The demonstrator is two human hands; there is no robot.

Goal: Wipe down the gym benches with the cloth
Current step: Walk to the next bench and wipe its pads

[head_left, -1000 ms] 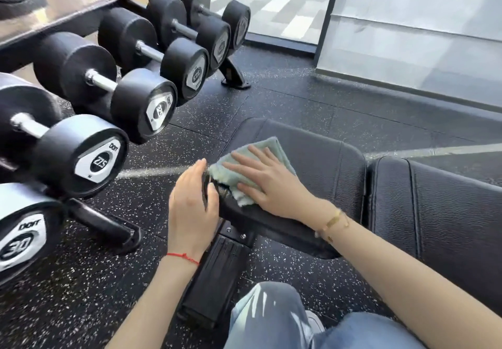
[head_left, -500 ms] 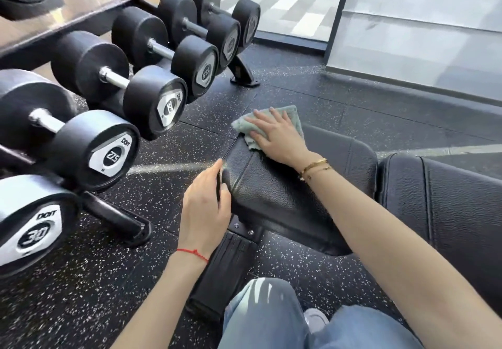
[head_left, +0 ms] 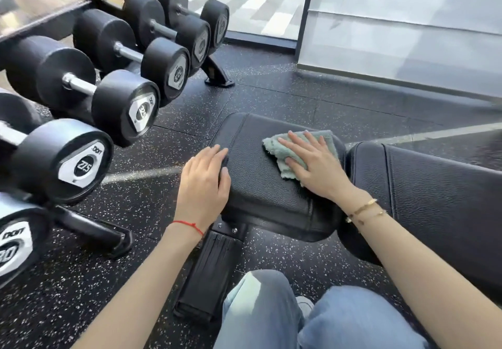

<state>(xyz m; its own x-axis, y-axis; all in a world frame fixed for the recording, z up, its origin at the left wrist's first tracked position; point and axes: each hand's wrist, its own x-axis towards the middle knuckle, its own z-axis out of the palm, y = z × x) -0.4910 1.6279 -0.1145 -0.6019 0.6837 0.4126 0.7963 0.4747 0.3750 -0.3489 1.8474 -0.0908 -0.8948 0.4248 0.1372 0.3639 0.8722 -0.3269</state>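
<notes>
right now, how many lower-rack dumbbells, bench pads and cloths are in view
dumbbells: 6
pads: 2
cloth: 1
total: 9

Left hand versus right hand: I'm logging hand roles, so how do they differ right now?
The right hand presses flat on the green cloth atop the seat pad; the left hand touches the pad's end, no cloth. The right wrist wears gold bracelets, the left a red string. Both rest on the same pad.
</notes>
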